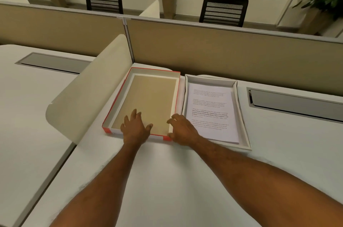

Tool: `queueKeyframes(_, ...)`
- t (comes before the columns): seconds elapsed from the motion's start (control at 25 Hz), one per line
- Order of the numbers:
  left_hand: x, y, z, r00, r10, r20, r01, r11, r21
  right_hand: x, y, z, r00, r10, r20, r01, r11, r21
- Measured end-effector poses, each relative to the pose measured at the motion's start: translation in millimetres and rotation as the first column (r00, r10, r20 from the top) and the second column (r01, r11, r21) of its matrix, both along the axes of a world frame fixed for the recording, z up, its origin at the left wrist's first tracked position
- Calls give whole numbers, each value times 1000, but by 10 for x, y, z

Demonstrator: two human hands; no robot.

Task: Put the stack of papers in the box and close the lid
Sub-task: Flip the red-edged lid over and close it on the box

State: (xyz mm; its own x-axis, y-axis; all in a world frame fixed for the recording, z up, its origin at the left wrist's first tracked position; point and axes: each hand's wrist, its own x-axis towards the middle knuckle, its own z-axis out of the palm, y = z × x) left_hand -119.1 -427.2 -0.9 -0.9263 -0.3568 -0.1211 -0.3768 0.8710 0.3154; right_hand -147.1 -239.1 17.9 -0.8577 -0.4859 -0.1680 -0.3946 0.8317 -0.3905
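Observation:
An orange-edged lid (118, 100) lies upside down on the desk, its brown inside facing up. Right beside it stands a shallow white box (210, 78) holding the stack of printed papers (209, 108). My left hand (135, 128) reaches over the lid's near wall, fingers spread flat on the brown inside. At the lid's near right corner is my right hand (183, 130). Its fingers curl over the right wall and its thumb is at the near side, not clamped on anything. The papers' near edge sits on the box's near rim.
A curved cream divider (89, 96) rises left of the lid. A tan partition (222, 54) runs along the back. Grey cable hatches (295, 104) (53, 63) are set into the white desk (167, 180). Chairs and potted plants stand beyond the partition.

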Motion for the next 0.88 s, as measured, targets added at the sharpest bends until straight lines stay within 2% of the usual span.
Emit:
queueKeyframes(0.08, 57, -51, -77, 1000, 24, -1, -24, 1000, 0, 26, -97, -44, 989, 126, -80, -118, 988, 104)
queueKeyframes(0.16, 145, -54, -148, 995, 58, -87, -55, 998, 32, 61, -167, -107, 965, 219, -146, -191, 964, 184)
queueKeyframes(0.32, 403, 92, -253, 891, 299, -343, -242, 950, 200, 100, -213, -179, 949, 246, -199, -222, 965, 138)
queueKeyframes(0.4, 474, 189, -280, 785, 527, -326, -400, 833, 382, 112, -209, -190, 962, 204, -180, -195, 978, 66)
queueKeyframes(0.48, 448, 252, -304, 655, 733, -182, -515, 610, 602, 114, -208, -168, 969, 175, -174, -176, 984, 10)
queueKeyframes(0.56, 376, 294, -330, 595, 801, -61, -428, 380, 820, 113, -190, -143, 974, 142, -177, -153, 987, -51)
queueKeyframes(0.6, 335, 319, -322, 610, 792, -18, -338, 280, 898, 118, -180, -122, 975, 128, -181, -145, 986, -86)
queueKeyframes(0.68, 272, 370, -278, 713, 699, 60, -211, 132, 968, 133, -175, -101, 972, 120, -202, -150, 978, -144)
queueKeyframes(0.76, 227, 419, -208, 750, 659, 50, -131, 74, 989, 161, -189, -92, 973, 110, -205, -148, 973, -178)
queueKeyframes(0.8, 212, 436, -164, 744, 668, 20, -100, 81, 992, 177, -193, -74, 978, 103, -183, -138, 972, -188)
queueKeyframes(0.84, 202, 434, -129, 730, 683, -29, -80, 127, 989, 179, -193, -40, 983, 103, -150, -131, 972, -193)
queueKeyframes(0.88, 205, 428, -84, 717, 690, -100, -66, 210, 975, 163, -183, 11, 987, 107, -118, -130, 970, -207)
